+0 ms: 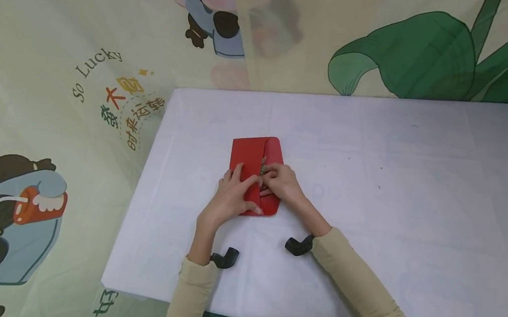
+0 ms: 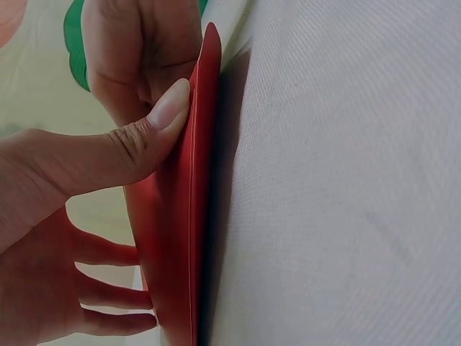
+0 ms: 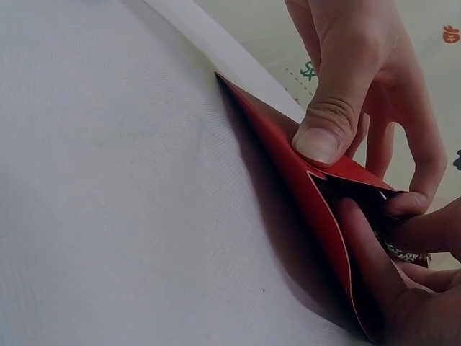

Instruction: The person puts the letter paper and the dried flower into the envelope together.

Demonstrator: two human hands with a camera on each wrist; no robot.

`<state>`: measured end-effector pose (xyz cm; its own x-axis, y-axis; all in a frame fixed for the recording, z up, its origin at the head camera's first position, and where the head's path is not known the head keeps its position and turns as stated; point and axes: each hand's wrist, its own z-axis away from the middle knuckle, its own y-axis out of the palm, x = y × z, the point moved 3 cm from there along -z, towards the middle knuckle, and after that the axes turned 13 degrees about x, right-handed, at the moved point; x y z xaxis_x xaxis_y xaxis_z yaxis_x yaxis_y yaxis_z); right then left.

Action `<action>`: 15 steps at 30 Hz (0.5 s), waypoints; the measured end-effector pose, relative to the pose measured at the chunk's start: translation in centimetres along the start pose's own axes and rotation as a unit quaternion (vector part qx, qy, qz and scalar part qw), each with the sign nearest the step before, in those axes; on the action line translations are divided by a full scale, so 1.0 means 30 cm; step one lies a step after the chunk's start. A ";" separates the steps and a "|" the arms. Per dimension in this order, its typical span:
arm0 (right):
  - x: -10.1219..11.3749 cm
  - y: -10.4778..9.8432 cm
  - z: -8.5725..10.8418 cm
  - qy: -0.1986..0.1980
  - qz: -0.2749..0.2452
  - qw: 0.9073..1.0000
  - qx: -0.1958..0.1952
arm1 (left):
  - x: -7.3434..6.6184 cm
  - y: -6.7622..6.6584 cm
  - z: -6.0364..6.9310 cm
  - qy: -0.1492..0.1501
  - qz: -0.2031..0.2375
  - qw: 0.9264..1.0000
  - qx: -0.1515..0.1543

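Note:
A red paper envelope [image 1: 247,150] lies on the white table, its flap folded out to the right. My left hand [image 1: 228,199] holds it from the left, with the thumb [image 3: 317,144] pressing beside the opening in the right wrist view and other fingers spread over the front. From the flap side, my right hand [image 1: 284,182] has fingertips inside the opening. Between those fingers they pinch a glittery, beaded-looking strand [image 3: 405,254], whose end [image 1: 263,163] pokes out at the mouth in the head view. The rest of the strand is hidden by fingers and paper.
The white table [image 1: 412,217] spreads widely to the right. Each wrist carries a small black device, one at the left [image 1: 224,258] and one at the right [image 1: 299,245]. A printed cloth [image 1: 111,25] with cartoon figures and lettering lies beyond the table's left and far edges.

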<state>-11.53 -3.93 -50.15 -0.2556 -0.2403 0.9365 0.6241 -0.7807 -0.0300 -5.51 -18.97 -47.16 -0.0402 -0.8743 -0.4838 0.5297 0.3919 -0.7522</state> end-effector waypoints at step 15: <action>0.005 0.001 -0.012 0.008 0.022 0.999 0.024 | -0.001 -0.002 0.002 0.000 0.002 1.000 -0.002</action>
<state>-11.81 -4.21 -50.14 -0.2377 -0.2836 0.9290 0.6699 -0.7404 -0.0546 -5.49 -18.97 -47.07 -0.0374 -0.8725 -0.4872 0.5270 0.3970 -0.7514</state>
